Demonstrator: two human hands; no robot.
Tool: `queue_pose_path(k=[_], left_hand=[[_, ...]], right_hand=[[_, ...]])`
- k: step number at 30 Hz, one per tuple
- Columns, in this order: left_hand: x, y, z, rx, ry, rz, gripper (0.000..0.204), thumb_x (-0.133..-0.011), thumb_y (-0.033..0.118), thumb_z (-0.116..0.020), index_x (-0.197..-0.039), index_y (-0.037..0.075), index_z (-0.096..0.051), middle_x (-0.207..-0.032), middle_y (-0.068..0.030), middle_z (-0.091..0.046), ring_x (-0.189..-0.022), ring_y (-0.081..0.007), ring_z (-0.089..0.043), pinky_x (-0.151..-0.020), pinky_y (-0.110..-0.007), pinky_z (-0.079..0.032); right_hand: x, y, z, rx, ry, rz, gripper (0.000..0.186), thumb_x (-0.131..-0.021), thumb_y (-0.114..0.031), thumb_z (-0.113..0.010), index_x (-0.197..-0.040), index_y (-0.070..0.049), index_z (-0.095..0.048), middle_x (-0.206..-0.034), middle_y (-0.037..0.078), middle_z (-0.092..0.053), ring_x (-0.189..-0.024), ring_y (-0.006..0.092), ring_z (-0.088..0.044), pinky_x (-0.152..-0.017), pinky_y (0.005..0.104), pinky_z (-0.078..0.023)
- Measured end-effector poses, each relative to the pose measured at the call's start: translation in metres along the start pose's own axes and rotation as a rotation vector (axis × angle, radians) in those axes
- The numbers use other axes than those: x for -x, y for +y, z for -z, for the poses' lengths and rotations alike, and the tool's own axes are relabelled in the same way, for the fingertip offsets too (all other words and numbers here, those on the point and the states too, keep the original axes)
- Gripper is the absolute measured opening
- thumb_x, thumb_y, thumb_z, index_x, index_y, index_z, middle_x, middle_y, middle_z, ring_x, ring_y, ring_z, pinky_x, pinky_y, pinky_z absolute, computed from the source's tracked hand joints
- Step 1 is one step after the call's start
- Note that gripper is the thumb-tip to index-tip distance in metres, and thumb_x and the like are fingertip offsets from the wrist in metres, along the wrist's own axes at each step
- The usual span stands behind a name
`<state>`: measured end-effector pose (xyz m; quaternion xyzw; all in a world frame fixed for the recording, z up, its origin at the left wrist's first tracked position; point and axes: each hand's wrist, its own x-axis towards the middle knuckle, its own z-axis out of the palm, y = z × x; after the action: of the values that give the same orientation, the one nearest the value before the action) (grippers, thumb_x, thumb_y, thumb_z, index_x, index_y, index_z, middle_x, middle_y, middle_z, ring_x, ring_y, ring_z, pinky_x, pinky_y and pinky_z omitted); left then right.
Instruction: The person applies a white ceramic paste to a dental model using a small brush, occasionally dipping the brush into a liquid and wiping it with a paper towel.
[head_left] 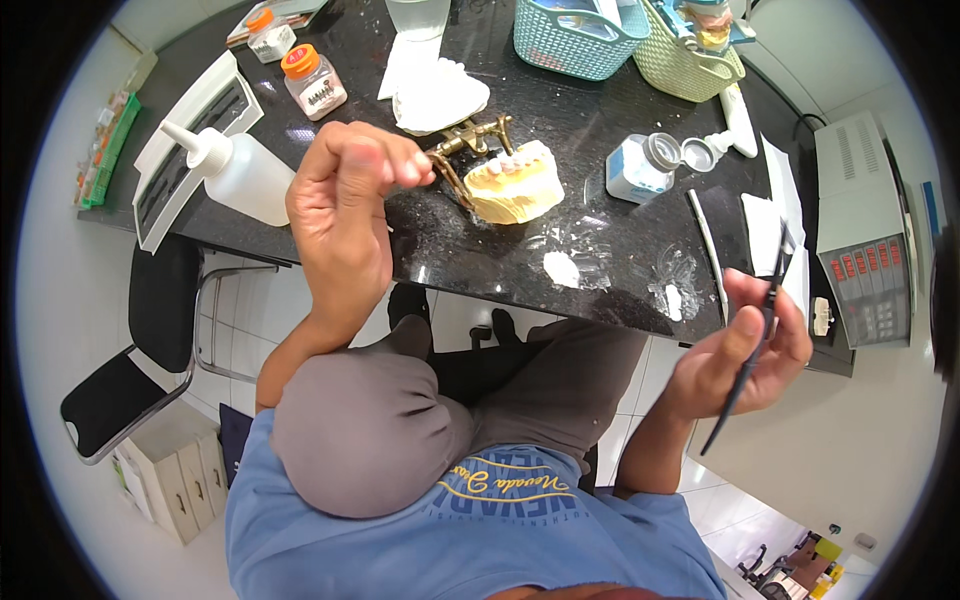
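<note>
My left hand is raised at the table's front edge, fingers curled and fingertips pressed together. Its fingertips overlap the frame of a brass dental articulator; what they hold, if anything, I cannot make out. Attached to or resting against the articulator is a yellow dental cast with pale teeth along its top. Behind it lies a white plaster cast. Off to the right, beyond the table edge, my right hand grips a slim black tool between thumb and fingers, held slantwise.
A white squeeze bottle and an orange-lidded jar stand left. White powder marks the black tabletop. Right of the cast are an opened jar and a white stick. Baskets stand behind; a grey device stands far right.
</note>
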<state>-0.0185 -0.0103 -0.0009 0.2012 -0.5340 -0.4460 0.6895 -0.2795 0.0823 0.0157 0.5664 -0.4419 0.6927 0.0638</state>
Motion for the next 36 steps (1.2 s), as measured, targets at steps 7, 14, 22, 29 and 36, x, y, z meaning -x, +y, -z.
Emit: queue_pose_path(k=[7, 14, 22, 29, 36], left_hand=[[-0.001, 0.007, -0.002, 0.027, 0.180, 0.084, 0.026, -0.101, 0.017, -0.048, -0.078, 0.005, -0.047, -0.082, -0.0068, -0.054, -0.074, -0.0136, -0.053, -0.066, -0.028, -0.046], [-0.003, 0.003, -0.005, -0.149, 0.115, -0.033, 0.015, -0.094, 0.004, -0.056, -0.107, -0.002, -0.053, -0.102, -0.0122, -0.060, -0.090, -0.0166, -0.059, -0.077, -0.029, -0.051], [-0.002, 0.010, -0.024, -0.205, -0.187, 0.108, 0.094, -0.069, 0.022, -0.086, -0.140, 0.003, -0.028, -0.114, -0.0133, -0.058, -0.111, -0.0212, -0.057, -0.098, -0.033, -0.045], [0.002, 0.009, -0.040, -0.354, -0.169, 0.174, 0.102, -0.060, 0.011, -0.091, -0.140, 0.003, -0.027, -0.104, -0.0109, -0.060, -0.104, -0.0181, -0.060, -0.094, -0.029, -0.047], [0.002, 0.006, -0.029, -0.352, -0.186, 0.162, 0.101, -0.060, 0.020, -0.092, -0.138, 0.001, -0.031, -0.103, -0.0090, -0.059, -0.099, -0.0157, -0.060, -0.090, -0.026, -0.046]], right_hand=[[0.000, -0.003, 0.025, -0.175, 0.014, -0.309, 0.019, -0.092, -0.013, -0.062, -0.099, 0.004, -0.057, -0.084, 0.012, -0.057, -0.068, 0.0159, -0.060, -0.055, 0.0258, -0.050], [0.010, -0.023, 0.003, -0.339, -0.307, -0.638, 0.012, -0.086, -0.002, -0.061, -0.095, 0.004, -0.056, -0.082, 0.011, -0.062, -0.067, 0.0134, -0.064, -0.061, 0.0239, -0.053], [0.007, -0.020, -0.010, -0.251, -0.518, -0.802, 0.005, -0.080, 0.001, -0.062, -0.084, 0.002, -0.059, -0.071, 0.006, -0.065, -0.064, 0.0082, -0.062, -0.059, 0.0199, -0.048], [0.009, -0.018, -0.014, -0.189, -0.544, -0.768, 0.005, -0.080, 0.001, -0.064, -0.083, 0.003, -0.061, -0.071, 0.006, -0.065, -0.064, 0.0080, -0.062, -0.058, 0.0201, -0.049], [0.010, -0.019, -0.016, -0.116, -0.566, -0.738, 0.006, -0.079, 0.002, -0.066, -0.083, 0.004, -0.062, -0.069, 0.005, -0.065, -0.063, 0.0068, -0.062, -0.057, 0.0197, -0.048]])
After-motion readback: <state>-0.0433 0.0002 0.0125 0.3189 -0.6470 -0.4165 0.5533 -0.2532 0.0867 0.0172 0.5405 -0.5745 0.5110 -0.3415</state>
